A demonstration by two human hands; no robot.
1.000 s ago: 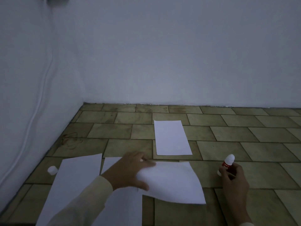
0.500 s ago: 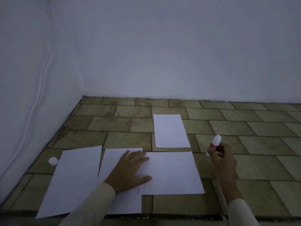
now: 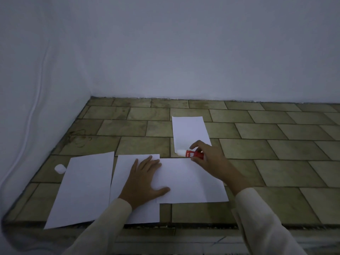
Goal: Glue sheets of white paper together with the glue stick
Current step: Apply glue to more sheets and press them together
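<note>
Several white paper sheets lie on the tiled floor. My left hand (image 3: 145, 179) presses flat, fingers spread, where the right sheet (image 3: 195, 183) overlaps the middle sheet (image 3: 127, 168). My right hand (image 3: 207, 157) grips the red glue stick (image 3: 193, 154), held sideways with its white tip at the near left corner of the far sheet (image 3: 189, 131). A further sheet (image 3: 84, 188) lies at the left. The white glue cap (image 3: 60, 168) sits on the floor left of it.
White walls meet in a corner at the back left, and a white cable (image 3: 35, 105) runs down the left wall. Olive floor tiles (image 3: 276, 153) stretch bare to the right. A step edge (image 3: 184, 226) runs along the near side.
My right hand has carried the glue stick leftward and tipped it sideways down to the far sheet's near corner. The right sheet, lifted a second ago, now lies flat under my left hand.
</note>
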